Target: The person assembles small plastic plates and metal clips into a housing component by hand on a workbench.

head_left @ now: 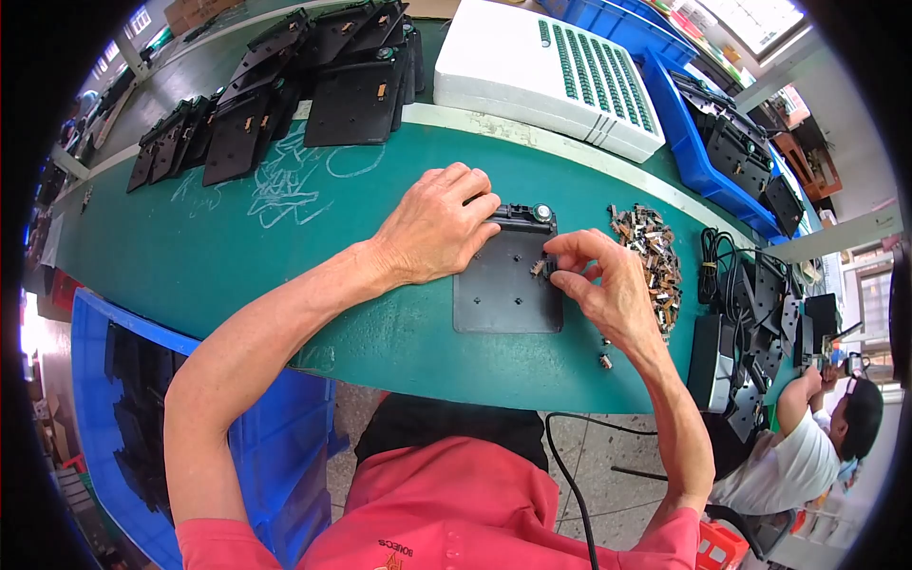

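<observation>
A flat black plastic panel (503, 309) lies on the green table in front of me, its thicker top edge bearing a round silvery-green disc (541, 213). My left hand (442, 218) is closed on the panel's upper left corner, steadying it. At the panel's right edge my right hand (603, 280) has its thumb and index finger pinched about a small brown part (539, 269), partly hidden by the fingertips. To the right of that hand is a heap of similar small brown and metal parts (651, 252).
Stacks of black panels (351, 104) stand at the far left. A white foam block (513, 66) with rows of green discs sits at the back. Blue crates (698, 142) flank the table. Black cables and devices (731, 313) lie at right, with a co-worker (798, 456) beyond.
</observation>
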A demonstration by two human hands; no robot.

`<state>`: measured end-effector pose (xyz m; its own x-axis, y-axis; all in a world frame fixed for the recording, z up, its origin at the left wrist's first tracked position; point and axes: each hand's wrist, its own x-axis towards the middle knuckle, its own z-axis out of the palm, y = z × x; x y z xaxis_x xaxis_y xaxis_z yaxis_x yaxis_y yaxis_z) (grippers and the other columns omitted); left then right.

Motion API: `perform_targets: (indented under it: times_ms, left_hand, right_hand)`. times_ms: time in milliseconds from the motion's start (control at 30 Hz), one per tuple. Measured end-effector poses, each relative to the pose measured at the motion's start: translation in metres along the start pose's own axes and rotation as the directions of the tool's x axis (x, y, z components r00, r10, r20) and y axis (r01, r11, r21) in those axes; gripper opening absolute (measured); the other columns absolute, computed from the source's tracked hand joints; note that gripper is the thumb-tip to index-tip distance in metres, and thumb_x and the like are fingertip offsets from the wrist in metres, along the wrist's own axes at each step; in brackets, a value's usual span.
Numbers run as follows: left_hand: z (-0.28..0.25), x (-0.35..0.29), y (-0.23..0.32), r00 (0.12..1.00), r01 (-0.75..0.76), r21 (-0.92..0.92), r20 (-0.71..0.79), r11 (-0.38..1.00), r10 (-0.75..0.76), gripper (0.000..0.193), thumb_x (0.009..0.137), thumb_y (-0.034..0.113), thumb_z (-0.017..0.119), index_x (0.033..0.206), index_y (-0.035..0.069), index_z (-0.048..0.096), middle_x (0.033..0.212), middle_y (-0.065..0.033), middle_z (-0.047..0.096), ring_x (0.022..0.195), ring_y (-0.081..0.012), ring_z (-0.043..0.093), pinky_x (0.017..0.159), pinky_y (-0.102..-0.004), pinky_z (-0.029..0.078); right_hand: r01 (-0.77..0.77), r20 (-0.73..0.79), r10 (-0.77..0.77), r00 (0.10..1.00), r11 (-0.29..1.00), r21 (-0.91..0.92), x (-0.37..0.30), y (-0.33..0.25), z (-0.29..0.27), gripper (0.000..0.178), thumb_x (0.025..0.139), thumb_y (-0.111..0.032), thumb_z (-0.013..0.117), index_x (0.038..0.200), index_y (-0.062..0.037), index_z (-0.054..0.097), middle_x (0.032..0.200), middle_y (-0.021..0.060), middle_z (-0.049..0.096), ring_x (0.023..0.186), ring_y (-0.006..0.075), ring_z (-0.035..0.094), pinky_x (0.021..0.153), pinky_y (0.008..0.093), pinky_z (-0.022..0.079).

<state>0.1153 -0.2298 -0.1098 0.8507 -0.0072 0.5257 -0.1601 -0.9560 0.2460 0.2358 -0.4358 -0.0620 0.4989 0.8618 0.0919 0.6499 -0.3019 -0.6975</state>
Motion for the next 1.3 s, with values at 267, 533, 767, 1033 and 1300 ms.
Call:
perform_targets:
  times_ms: [267, 533, 767, 1033, 1300]
  left_hand:
    - [0.0, 0.0, 0.001, 1.0, 0.0, 0.011, -0.01, 1.0, 0.0, 0.023, 0.08, 0.011, 0.071, 0.099, 0.001, 0.061, 0.099, -0.0107, 0.057, 0.097, -0.0288, 0.056, 0.086, -0.0406, 0.046]
    - [0.0, 0.0, 0.001, 1.0, 0.002, 0.005, -0.005, 1.0, -0.002, 0.023, 0.081, 0.012, 0.07, 0.099, 0.001, 0.061, 0.098, -0.0109, 0.056, 0.096, -0.0286, 0.056, 0.085, -0.0405, 0.046]
    - [0.0, -0.001, 0.0, 1.0, 0.006, 0.017, -0.001, 1.0, -0.006, 0.023, 0.081, 0.012, 0.07, 0.099, 0.001, 0.061, 0.098, -0.0097, 0.056, 0.095, -0.0274, 0.056, 0.083, -0.0395, 0.046]
    - [0.002, -0.004, -0.001, 0.999, -0.014, 0.018, -0.042, 1.0, 0.015, 0.022, 0.079, 0.012, 0.072, 0.097, 0.002, 0.063, 0.095, -0.0084, 0.057, 0.092, -0.0261, 0.056, 0.081, -0.0387, 0.047]
    - [0.0, -0.002, -0.003, 0.996, -0.049, 0.07, -0.066, 0.996, 0.053, 0.023, 0.078, 0.016, 0.073, 0.093, 0.002, 0.062, 0.09, -0.0085, 0.057, 0.086, -0.0264, 0.056, 0.078, -0.0385, 0.047]
  right_hand:
    - [-0.085, -0.101, 0.064, 0.993, 0.97, -0.229, -0.007, -0.014, 0.023, 0.027, 0.074, -0.024, 0.078, 0.093, -0.0064, 0.068, 0.074, 0.0064, 0.064, 0.069, 0.0259, 0.064, 0.061, 0.0386, 0.05]
    - [-0.01, -0.128, -0.015, 0.992, 0.982, -0.186, -0.011, -0.005, 0.027, 0.018, 0.076, -0.012, 0.074, 0.089, -0.003, 0.066, 0.073, 0.0098, 0.064, 0.064, 0.0282, 0.064, 0.06, 0.0388, 0.05]
    - [-0.132, -0.133, 0.137, 0.982, 0.99, 0.042, -0.013, -0.01, 0.017, 0.014, 0.081, -0.006, 0.067, 0.093, 0.0013, 0.068, 0.072, 0.0129, 0.069, 0.063, 0.0211, 0.067, 0.06, 0.032, 0.052]
    - [-0.172, -0.157, 0.176, 0.972, 0.984, 0.039, -0.012, -0.012, 0.016, 0.014, 0.083, -0.006, 0.066, 0.092, 0.004, 0.069, 0.067, 0.011, 0.067, 0.06, 0.0162, 0.065, 0.057, 0.0301, 0.052]
    - [-0.143, -0.197, 0.13, 0.972, 0.988, -0.051, -0.01, -0.009, 0.024, 0.012, 0.081, -0.006, 0.067, 0.089, 0.0029, 0.067, 0.074, 0.015, 0.068, 0.061, 0.0227, 0.067, 0.058, 0.0338, 0.052]
